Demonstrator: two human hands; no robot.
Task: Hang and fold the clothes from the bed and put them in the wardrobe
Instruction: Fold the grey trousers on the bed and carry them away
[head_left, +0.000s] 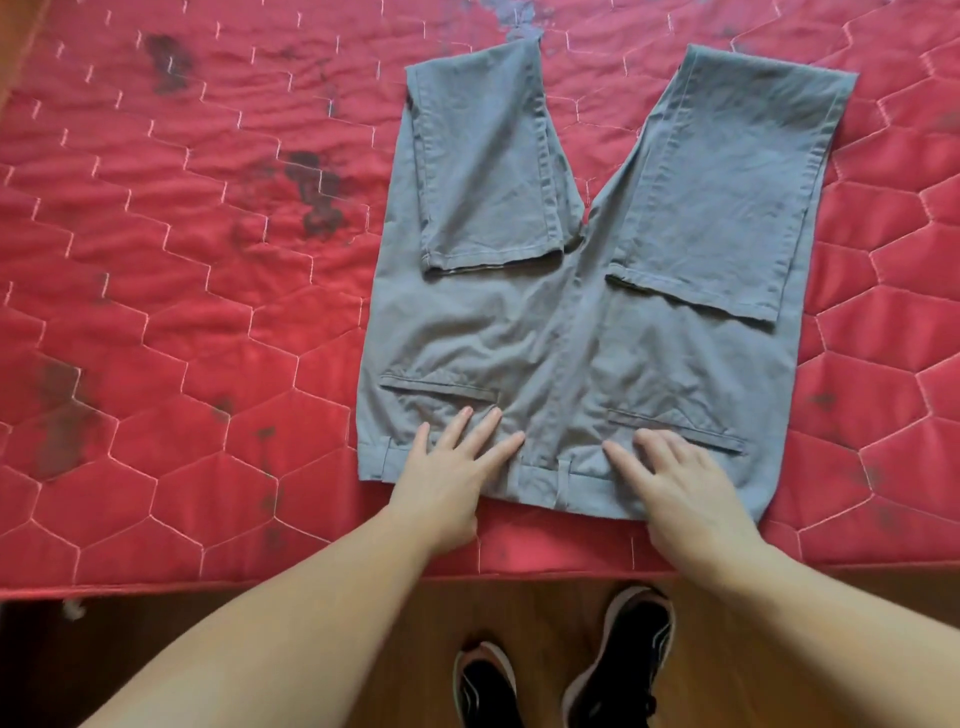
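Pressing flat, left hand (451, 475) and right hand (685, 493), fingers spread, gripping nothing, on waistband of grey cotton trousers (571, 322); legs already folded up on red quilted mattress (182, 234). Further folding, wardrobe left.

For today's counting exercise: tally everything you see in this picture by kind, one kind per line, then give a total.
Grey trousers: 1
Red quilted mattress: 1
Bare hands, left hand and right hand: 2
Black shoes, one and the other: 2
Total: 6
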